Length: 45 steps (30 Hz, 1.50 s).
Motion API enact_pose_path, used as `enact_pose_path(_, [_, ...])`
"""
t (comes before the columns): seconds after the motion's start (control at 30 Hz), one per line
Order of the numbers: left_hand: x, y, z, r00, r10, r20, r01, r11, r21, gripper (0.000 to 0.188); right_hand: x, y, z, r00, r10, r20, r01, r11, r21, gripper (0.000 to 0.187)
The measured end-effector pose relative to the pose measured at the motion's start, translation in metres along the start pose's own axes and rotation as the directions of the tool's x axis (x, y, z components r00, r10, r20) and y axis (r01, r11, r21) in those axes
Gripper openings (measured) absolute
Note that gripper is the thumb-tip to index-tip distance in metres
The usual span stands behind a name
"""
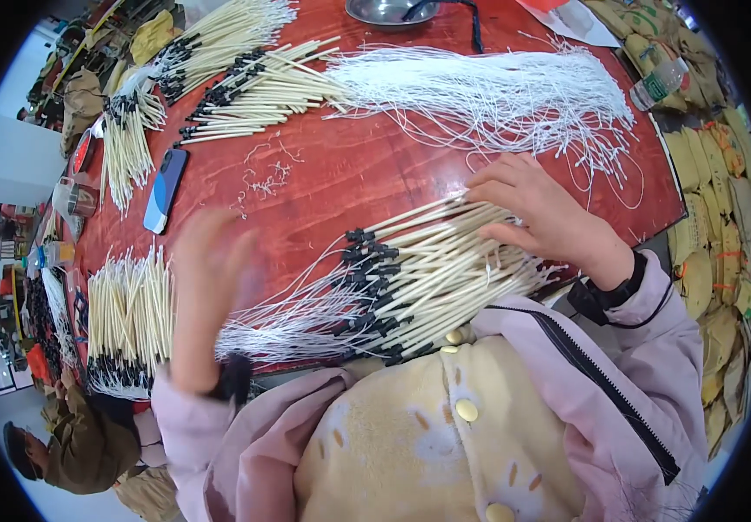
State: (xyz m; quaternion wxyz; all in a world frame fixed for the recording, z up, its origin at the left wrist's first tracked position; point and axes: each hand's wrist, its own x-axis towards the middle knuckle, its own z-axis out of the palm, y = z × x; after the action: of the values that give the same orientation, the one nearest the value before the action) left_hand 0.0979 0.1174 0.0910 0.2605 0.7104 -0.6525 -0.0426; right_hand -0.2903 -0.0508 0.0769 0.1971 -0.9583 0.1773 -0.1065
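My right hand (545, 209) is over the right end of a heap of pale thin sticks (445, 261), fingers spread and curved. Its fingertips are at the sticks' upper ends; nothing shows gripped in it. Black fittings (367, 261) cap the sticks' left ends, and white cords (297, 326) trail from them to the left. My left hand (210, 270) is raised over the red table (340, 183), left of the heap. Motion smears its fingers, so I cannot make out whether they hold anything. Beside it stands another bundle of corded sticks (127, 304).
Long white cords (480, 91) lie across the far side. More stick bundles (258, 91) are at the far left, near a blue phone (165, 191). A metal bowl (393, 12) stands at the back. Stacked sacks (710, 226) and a plastic bottle (658, 84) are on the right. Someone (71, 435) is at the lower left.
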Motion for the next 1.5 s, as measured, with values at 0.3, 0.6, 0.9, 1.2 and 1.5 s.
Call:
enact_pose_path(0.3, [0.141,0.064,0.170,0.832,0.474,0.290,-0.475,0.877,-0.069,0.014,0.023,0.006,0.010,0.999,0.025,-0.045,-0.025,1.000,-0.006,0.046])
enact_pose_path(0.6, [0.084,0.053,0.140,0.905,0.218,0.365,-0.270,0.958,0.098,0.010,0.037,0.017,0.029,0.999,0.004,-0.038,-0.004,1.000,-0.001,0.057])
enact_pose_path(0.9, [0.030,0.009,0.098,0.973,-0.025,0.230,-0.015,0.985,0.170,0.013,0.074,0.024,0.042,0.999,0.024,0.031,-0.019,0.985,-0.169,0.069])
enact_pose_path(1.2, [-0.008,-0.027,0.069,0.981,-0.168,0.095,0.172,0.985,-0.030,0.011,0.080,0.013,0.047,0.977,0.012,0.214,0.051,0.957,-0.287,0.079])
enact_pose_path(1.5, [-0.045,-0.072,0.048,0.781,-0.574,0.246,0.624,0.711,-0.324,0.014,0.076,0.020,0.045,0.981,-0.026,0.191,0.069,0.973,-0.221,0.079])
